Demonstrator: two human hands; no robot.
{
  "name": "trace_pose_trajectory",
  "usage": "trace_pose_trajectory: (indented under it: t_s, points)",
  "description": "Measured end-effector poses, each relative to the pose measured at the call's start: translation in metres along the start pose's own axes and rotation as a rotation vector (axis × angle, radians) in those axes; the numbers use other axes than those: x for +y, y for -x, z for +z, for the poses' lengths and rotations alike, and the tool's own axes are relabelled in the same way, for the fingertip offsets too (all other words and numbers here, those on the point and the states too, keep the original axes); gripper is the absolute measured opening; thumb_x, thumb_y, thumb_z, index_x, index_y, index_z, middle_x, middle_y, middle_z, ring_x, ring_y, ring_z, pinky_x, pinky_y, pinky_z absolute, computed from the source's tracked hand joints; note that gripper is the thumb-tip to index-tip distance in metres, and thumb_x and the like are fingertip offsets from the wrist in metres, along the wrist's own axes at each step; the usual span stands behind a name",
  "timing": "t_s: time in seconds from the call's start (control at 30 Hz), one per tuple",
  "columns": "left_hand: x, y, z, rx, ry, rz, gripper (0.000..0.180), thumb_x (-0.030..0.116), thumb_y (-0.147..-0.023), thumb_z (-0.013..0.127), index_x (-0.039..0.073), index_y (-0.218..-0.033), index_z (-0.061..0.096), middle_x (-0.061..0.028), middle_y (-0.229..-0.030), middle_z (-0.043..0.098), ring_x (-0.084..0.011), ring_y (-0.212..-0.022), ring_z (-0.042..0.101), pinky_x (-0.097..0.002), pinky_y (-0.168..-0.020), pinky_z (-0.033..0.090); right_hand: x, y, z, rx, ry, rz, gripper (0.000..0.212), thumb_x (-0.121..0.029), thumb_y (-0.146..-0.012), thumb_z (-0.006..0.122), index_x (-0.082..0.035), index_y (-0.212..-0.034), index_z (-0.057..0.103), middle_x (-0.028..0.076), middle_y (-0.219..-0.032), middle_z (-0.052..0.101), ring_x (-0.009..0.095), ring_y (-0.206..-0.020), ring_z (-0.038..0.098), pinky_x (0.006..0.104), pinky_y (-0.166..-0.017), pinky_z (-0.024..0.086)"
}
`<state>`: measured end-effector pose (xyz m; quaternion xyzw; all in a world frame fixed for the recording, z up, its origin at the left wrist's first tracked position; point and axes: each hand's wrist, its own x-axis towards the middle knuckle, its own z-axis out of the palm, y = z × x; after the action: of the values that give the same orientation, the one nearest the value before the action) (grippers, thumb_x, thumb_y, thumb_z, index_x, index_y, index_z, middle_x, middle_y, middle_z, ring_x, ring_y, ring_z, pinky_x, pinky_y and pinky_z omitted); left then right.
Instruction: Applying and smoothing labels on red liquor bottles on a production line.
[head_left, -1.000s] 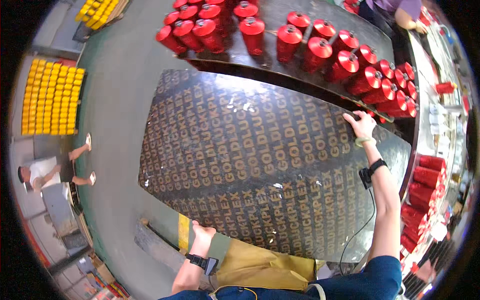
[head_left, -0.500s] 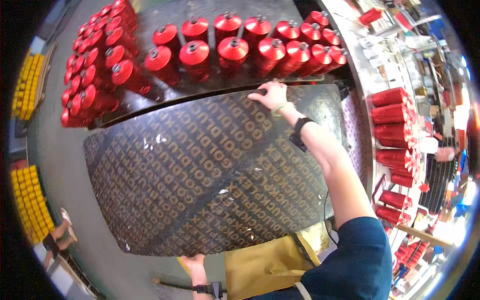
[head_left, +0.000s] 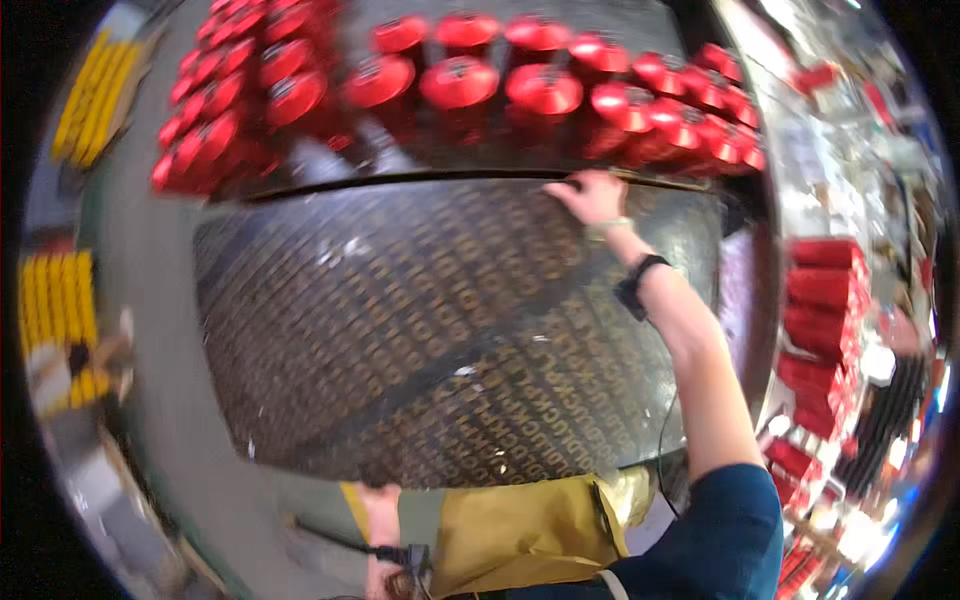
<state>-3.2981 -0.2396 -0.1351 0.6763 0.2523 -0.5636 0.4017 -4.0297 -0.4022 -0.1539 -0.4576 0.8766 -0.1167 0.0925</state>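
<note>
Workshop floor (head_left: pixel 150 330) is grey concrete and the whole shot is a bit blurry. Closest in there's a yellow apron (head_left: pixel 510 530) at the bottom edge, and just left of it the left hand (head_left: pixel 378 497) comes up to the near edge of a big dark board (head_left: pixel 430 330) with rows of gold print on it. Can't really tell how that hand is closed, the board's edge hides the fingers. The board fills the middle of the view, held out flat in front of the person. The right arm, with a black wristband (head_left: pixel 640 280), stretches across it, and the right hand (head_left: pixel 590 195) has its fingers curled over the far edge, gripping it. Right past that edge sit rows of red spools (head_left: pixel 460 85). More red spools (head_left: pixel 820 300) are stacked off to the right, and yellow spools (head_left: pixel 55 300) are way out left on the floor.
</note>
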Motion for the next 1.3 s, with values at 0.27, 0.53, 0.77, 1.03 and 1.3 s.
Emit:
trace_pose_trajectory:
  t_s: [0.27, 0.53, 0.77, 1.03, 1.3]
  points:
    - [-0.003, -0.002, 0.028, 0.061, 0.057, 0.026, 0.076, 0.060, -0.105, 0.026, 0.004, -0.156, 0.034, -0.0112, -0.163, 0.032, -0.0296, -0.151, 0.029, -0.0474, -0.126, 0.012, -0.005, -0.015, 0.008, 0.080, -0.082, -0.051, 0.056, -0.065, -0.080, 0.072, -0.013, -0.099, 0.078, 0.010, -0.102, 0.074, 0.031, -0.106, 0.064, 0.0456, -0.102, 0.036]
    - [-0.004, 0.015, 0.051, 0.064, 0.105, 0.035, 0.071, 0.057, -0.108, 0.022, 0.006, -0.153, 0.042, -0.0094, -0.159, 0.041, -0.0295, -0.148, 0.034, -0.0473, -0.126, 0.019, -0.002, -0.017, 0.012, 0.028, -0.051, 0.004, 0.056, -0.066, -0.080, 0.072, -0.014, -0.100, 0.079, 0.011, -0.107, 0.074, 0.030, -0.113, 0.062, 0.0456, -0.106, 0.035]
    - [-0.010, 0.008, 0.018, 0.118, -0.199, 0.104, 0.071, 0.060, -0.106, 0.032, 0.006, -0.151, 0.041, -0.0119, -0.153, 0.048, -0.0305, -0.141, 0.043, -0.0472, -0.121, 0.029, -0.011, -0.009, -0.018, 0.012, -0.328, -0.037, 0.031, -0.034, -0.090, 0.075, -0.006, -0.103, 0.078, 0.017, -0.109, 0.073, 0.034, -0.109, 0.065, 0.0393, -0.096, 0.050]
    - [0.021, 0.097, -0.105, 0.089, -0.591, 0.110, 0.030, 0.039, -0.104, 0.055, 0.014, -0.120, 0.060, -0.0018, -0.111, 0.068, -0.0172, -0.099, 0.061, -0.0398, -0.092, 0.050, -0.060, 0.087, -0.084, -0.117, -0.512, -0.089, 0.033, -0.029, -0.106, 0.055, -0.002, -0.118, 0.071, 0.011, -0.115, 0.068, 0.022, -0.106, 0.061, 0.0363, -0.097, 0.046]
    - [0.009, 0.252, -0.253, -0.196, -0.993, -0.079, 0.024, 0.032, -0.101, 0.059, 0.013, -0.115, 0.063, 0.0020, -0.100, 0.064, -0.0080, -0.086, 0.056, -0.0287, -0.073, 0.048, -0.092, 0.275, -0.129, -0.457, -0.395, -0.126, 0.046, -0.031, -0.109, 0.044, 0.002, -0.103, 0.075, 0.017, -0.100, 0.073, 0.027, -0.096, 0.067, 0.0403, -0.091, 0.050]
